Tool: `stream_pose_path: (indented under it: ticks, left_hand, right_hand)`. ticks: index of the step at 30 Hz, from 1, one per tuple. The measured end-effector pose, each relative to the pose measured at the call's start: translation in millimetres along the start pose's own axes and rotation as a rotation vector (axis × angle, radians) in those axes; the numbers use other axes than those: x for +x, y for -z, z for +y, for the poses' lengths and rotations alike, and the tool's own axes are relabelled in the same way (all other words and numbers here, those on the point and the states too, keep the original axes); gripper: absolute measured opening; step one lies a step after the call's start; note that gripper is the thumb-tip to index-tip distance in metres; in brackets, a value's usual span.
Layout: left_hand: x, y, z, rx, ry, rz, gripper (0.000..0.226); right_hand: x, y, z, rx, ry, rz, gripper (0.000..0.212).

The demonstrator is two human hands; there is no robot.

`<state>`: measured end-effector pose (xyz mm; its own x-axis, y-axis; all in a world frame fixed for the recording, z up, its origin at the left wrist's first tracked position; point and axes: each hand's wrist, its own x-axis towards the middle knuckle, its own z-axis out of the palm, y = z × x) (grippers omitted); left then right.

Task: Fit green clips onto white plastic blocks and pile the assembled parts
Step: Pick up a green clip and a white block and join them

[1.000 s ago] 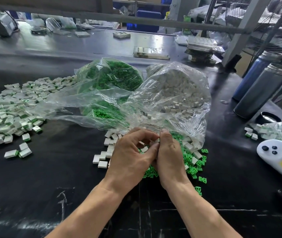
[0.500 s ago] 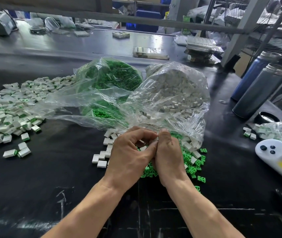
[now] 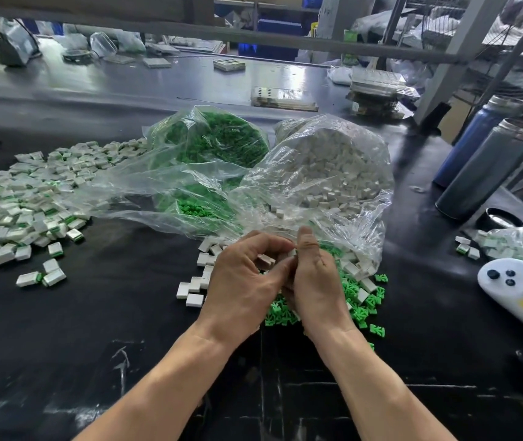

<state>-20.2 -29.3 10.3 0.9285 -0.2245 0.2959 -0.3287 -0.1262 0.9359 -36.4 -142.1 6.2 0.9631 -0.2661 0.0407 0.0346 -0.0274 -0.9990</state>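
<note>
1. Spreading across the far left of the black table (image 3: pixel 63 361), a pile of assembled parts (image 3: pixel 15 202) is seen, with a few strays (image 3: pixel 40 277) lying apart at its near edge.
2. A clear bag of green clips (image 3: pixel 212 144) is laid beside a clear bag of white blocks (image 3: pixel 333 167); their loose plastic mouths are draped toward the hands.
3. Loose white blocks (image 3: pixel 195 289) are scattered just left of the left hand (image 3: pixel 241 288).
4. A white block (image 3: pixel 265 261) is pinched in the curled fingers of the left hand; the right hand (image 3: pixel 314 281) is pressed against it, thumb raised, fingers curled. What the right hand holds cannot be told.
5. Loose green clips (image 3: pixel 365 300) are spilled under and right of the right hand.
6. Two metal flasks (image 3: pixel 482 173) and a white controller (image 3: pixel 514 291) are noted at far right.
</note>
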Motion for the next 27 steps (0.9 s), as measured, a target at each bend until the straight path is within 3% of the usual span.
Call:
stream_pose_path:
  ticks: [3, 7, 9, 20, 27]
  left_hand:
    - [3, 6, -2, -0.004, 0.013, 0.043, 0.011]
    - [7, 17, -5, 0.004, 0.066, 0.072, 0.010]
    - [6, 19, -6, -0.005, 0.075, 0.054, 0.011]
    - [6, 28, -12, 0.069, 0.075, -0.031, 0.013]
    - [16, 73, -21, 0.516, 0.222, 0.093, 0.009]
  right_hand:
    - [1, 11, -2, -0.167, 0.064, 0.009, 0.067]
    - [0, 29, -6, -0.171, 0.165, -0.033, 0.019]
    - [0, 30, -6, -0.158, 0.172, -0.060, 0.007]
    - [0, 31, -4, -0.485, 0.333, -0.038, 0.008]
    - [4, 43, -2, -0.593, 0.200, 0.057, 0.007]
